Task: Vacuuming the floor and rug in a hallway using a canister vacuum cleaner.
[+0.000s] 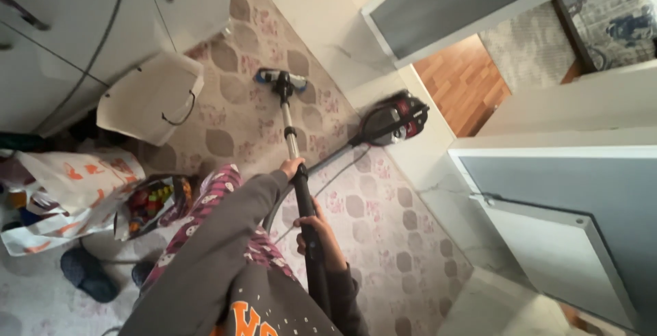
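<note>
Long vacuum-cleaner wand with a black grip section and a silver metal tube (pixel 295 165): held in both hands, slanting away from the person toward the cupboards. Left hand (pixel 291 167), grey sleeve: fingers wrapped around the wand where the black section meets the silver tube. Right hand (pixel 316 232), lower on the black section: fingers clamped around it.

Black and blue floor nozzle (pixel 281 79): at the wand's far end, resting flat on the patterned rug with pale pink and grey-brown oval shapes (pixel 383 220), near the cupboard base.

Black and red canister vacuum body (pixel 397 118): standing at the rug's edge beside the white marble-look floor strip (pixel 438 185), joined to the wand by a dark hose (pixel 335 154).

White paper carrier bag with dark cord handles (pixel 150 96): leaning against the white cupboard fronts (pixel 68 28).

White and orange printed bag (pixel 68 185) and an open bag of colourful contents (pixel 154 202): on the floor to the person's left.

Dark blue slipper (pixel 85 273): on the floor just below them.
</note>
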